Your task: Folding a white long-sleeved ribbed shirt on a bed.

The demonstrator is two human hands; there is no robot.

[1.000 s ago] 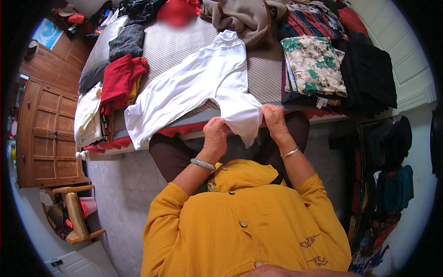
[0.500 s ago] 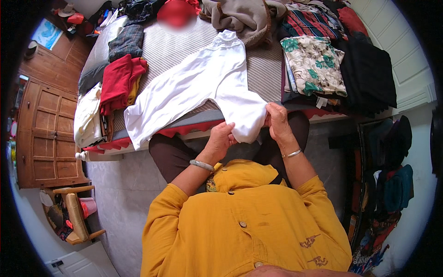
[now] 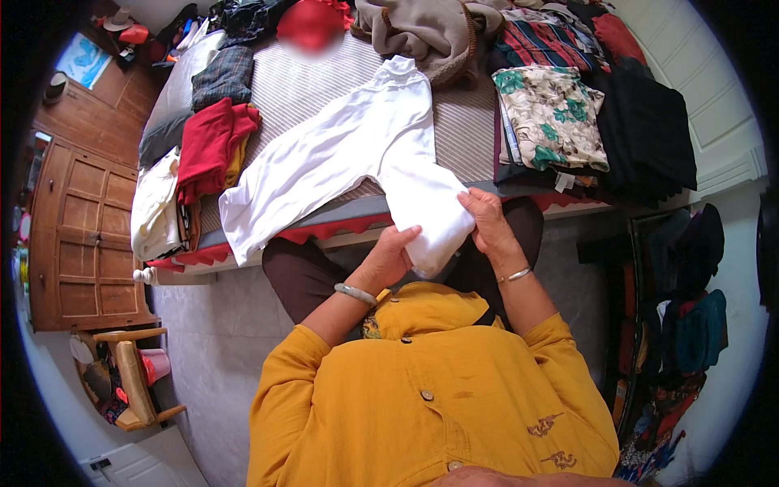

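White trousers lie across the striped bed, gathered waist at the far end and legs spread apart. One leg stretches to the left, its end at the bed's front edge. The other leg hangs over that edge toward me, between my hands. My left hand grips the left side of this leg near its end, thumb on top. On the opposite side my right hand pinches the cloth a little higher, thumb also on top. The fingers under the cloth are hidden.
Folded red clothes and cream clothes line the bed's left side. To the right are a floral folded cloth and black clothes. A brown blanket lies at the back. A wooden chair stands at lower left.
The leg's end has come lower, toward me, and extends further past my fingers. My left hand has turned, with its thumb now on top; my right hand has shifted slightly up the leg.
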